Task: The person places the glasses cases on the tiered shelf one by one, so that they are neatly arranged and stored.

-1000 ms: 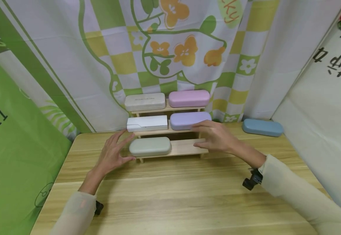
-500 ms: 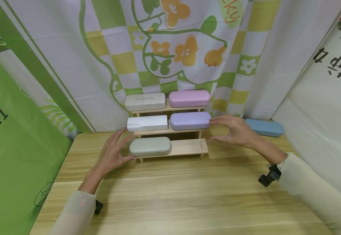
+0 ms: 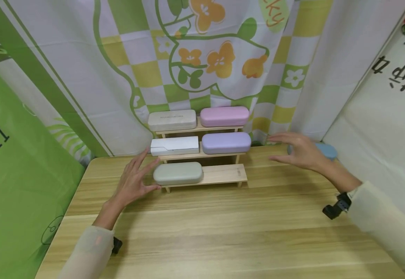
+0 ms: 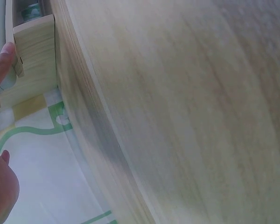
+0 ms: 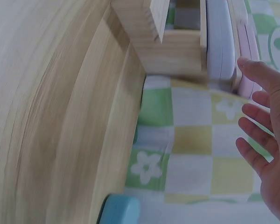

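A three-step wooden stand bears several glasses cases. My left hand has its fingers spread at the stand's left end; a thumb tip comes right up to the lower corner of the grey-green case on the bottom step. In the left wrist view one finger lies along the stand's edge. My right hand hovers with parted fingers and nothing in them, right of the stand. It partly covers the blue glasses case on the table, whose end shows in the right wrist view.
On the middle step lie a white case and a lavender case. Above them are a cream case and a pink case. A patterned curtain hangs close behind the stand at the back edge of the table.
My right hand has moved rightward from in front of the lavender case, past the stand's end, to overlap the blue case. My left hand and the cases have stayed put.
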Demonstrator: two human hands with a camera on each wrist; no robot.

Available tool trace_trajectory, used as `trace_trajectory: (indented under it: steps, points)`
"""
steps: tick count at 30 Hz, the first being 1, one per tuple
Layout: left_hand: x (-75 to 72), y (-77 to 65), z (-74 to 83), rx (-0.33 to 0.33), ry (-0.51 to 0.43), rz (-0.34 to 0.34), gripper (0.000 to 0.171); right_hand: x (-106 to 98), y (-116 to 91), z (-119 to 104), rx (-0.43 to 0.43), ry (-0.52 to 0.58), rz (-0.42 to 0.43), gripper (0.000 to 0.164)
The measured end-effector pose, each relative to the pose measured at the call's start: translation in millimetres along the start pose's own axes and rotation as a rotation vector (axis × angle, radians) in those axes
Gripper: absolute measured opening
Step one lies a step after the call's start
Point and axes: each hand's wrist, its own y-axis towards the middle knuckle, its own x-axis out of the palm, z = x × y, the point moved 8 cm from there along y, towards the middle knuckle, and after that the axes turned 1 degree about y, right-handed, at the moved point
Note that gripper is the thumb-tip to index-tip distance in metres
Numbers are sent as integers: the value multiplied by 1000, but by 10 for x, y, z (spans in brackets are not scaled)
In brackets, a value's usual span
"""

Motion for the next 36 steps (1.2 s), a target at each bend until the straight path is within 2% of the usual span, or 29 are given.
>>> trace_trajectory:
  steps: [6, 12, 21, 27, 36]
  points:
    - [-20, 12, 25, 43, -19, 27, 108, -102, -119, 195, 77, -45, -40, 61]
    - [-10, 11, 27, 55, -16, 32, 108, -155, -251, 414, 166, -73, -74, 64]
    - [-9, 12, 26, 45, -16, 27, 108, -183, -431, 708, 246, -102, -162, 64]
    - [1, 21, 21, 39, -13, 17, 108, -226, -564, 929, 342, -90, -191, 63]
    - [0, 14, 7, 20, -10, 4, 109, -240, -725, 1195, 413, -59, -222, 68]
